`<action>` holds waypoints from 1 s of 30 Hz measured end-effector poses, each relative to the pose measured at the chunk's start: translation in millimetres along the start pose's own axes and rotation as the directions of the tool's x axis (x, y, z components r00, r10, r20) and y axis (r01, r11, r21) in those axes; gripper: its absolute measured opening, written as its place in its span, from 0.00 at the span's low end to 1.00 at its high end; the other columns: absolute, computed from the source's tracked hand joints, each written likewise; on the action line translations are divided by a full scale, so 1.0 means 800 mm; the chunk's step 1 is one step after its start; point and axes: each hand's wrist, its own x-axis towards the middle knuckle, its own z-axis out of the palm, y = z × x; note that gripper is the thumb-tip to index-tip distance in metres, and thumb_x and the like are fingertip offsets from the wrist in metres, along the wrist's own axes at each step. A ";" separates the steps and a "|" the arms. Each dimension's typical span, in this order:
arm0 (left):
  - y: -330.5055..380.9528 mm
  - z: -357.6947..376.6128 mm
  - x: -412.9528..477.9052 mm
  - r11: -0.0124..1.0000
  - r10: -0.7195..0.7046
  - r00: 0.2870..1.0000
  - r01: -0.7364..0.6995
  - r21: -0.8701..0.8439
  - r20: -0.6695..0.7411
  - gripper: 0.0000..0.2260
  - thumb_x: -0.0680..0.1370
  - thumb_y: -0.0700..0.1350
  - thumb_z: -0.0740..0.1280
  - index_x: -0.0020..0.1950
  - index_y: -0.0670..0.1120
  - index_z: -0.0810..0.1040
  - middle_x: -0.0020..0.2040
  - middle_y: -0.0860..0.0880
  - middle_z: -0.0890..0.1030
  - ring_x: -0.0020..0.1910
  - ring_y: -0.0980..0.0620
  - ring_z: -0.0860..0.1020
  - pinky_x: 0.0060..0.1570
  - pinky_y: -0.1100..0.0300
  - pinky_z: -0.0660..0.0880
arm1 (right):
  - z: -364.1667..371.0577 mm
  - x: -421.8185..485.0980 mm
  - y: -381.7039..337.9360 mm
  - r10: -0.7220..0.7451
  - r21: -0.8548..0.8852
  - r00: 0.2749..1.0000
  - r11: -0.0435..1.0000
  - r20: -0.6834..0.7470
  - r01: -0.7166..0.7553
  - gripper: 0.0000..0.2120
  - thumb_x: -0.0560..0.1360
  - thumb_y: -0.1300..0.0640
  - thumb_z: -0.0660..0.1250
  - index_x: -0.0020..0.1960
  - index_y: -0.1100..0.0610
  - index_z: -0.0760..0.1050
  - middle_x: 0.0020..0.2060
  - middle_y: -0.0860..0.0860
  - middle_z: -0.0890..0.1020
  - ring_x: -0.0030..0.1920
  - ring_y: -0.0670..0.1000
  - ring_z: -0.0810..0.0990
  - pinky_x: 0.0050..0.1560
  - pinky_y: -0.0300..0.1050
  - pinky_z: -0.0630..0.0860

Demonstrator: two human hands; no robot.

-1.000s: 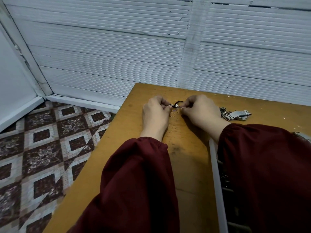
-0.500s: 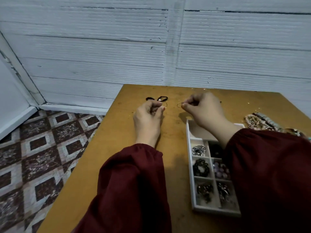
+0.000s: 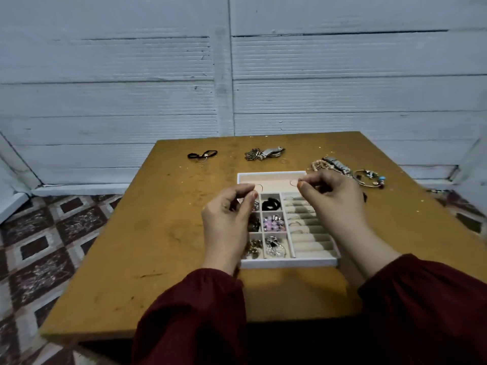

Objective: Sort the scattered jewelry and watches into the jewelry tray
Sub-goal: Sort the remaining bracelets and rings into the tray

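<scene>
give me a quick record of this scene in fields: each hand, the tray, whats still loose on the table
left hand: pinches a thin hoop above the tray's far end
right hand: pinches a second hoop above the tray's far end
tray: white, on the table; small left compartments hold pieces, ring rolls on the right
loose on table: black band, chain with watch, bracelet pile, bangle
</scene>
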 end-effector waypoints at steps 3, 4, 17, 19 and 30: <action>0.011 0.014 -0.022 0.948 0.262 0.964 -0.267 0.172 0.052 0.05 0.74 0.40 0.72 0.48 0.49 0.83 0.44 0.62 0.80 0.45 0.59 0.79 0.46 0.62 0.76 | -0.021 -0.024 0.015 0.097 0.139 0.993 0.986 -0.064 -0.087 0.01 0.73 0.59 0.71 0.43 0.54 0.81 0.34 0.51 0.83 0.31 0.44 0.80 0.32 0.41 0.75; 0.014 0.019 -0.027 0.914 0.335 0.940 -0.340 0.219 0.063 0.05 0.73 0.40 0.72 0.47 0.47 0.84 0.44 0.62 0.79 0.45 0.60 0.78 0.46 0.63 0.75 | -0.026 -0.029 0.021 0.100 0.134 0.992 0.987 -0.076 -0.089 0.01 0.73 0.59 0.71 0.43 0.54 0.81 0.35 0.51 0.84 0.33 0.46 0.82 0.33 0.43 0.76; 0.012 0.050 -0.059 0.923 0.289 0.956 -0.294 0.248 0.058 0.05 0.74 0.40 0.71 0.48 0.47 0.83 0.43 0.56 0.81 0.40 0.57 0.77 0.41 0.57 0.77 | -0.049 -0.058 0.050 -0.006 -0.129 1.000 0.992 0.023 0.009 0.03 0.70 0.56 0.73 0.40 0.48 0.81 0.38 0.44 0.77 0.38 0.44 0.76 0.40 0.43 0.75; 0.013 0.050 -0.060 0.933 0.261 0.964 -0.265 0.243 0.049 0.06 0.74 0.38 0.72 0.48 0.48 0.83 0.44 0.56 0.82 0.41 0.57 0.78 0.41 0.60 0.76 | -0.050 -0.059 0.050 -0.004 -0.161 0.999 0.987 0.039 0.010 0.03 0.70 0.56 0.73 0.39 0.48 0.82 0.38 0.46 0.75 0.37 0.43 0.75 0.40 0.43 0.74; 0.019 0.048 -0.060 0.991 0.086 0.996 -0.085 0.099 -0.013 0.12 0.73 0.38 0.73 0.43 0.57 0.80 0.39 0.53 0.81 0.30 0.60 0.72 0.35 0.70 0.70 | -0.049 -0.058 0.045 0.028 -0.208 0.999 0.978 0.030 -0.021 0.03 0.69 0.55 0.73 0.39 0.48 0.82 0.39 0.46 0.74 0.42 0.47 0.75 0.43 0.46 0.75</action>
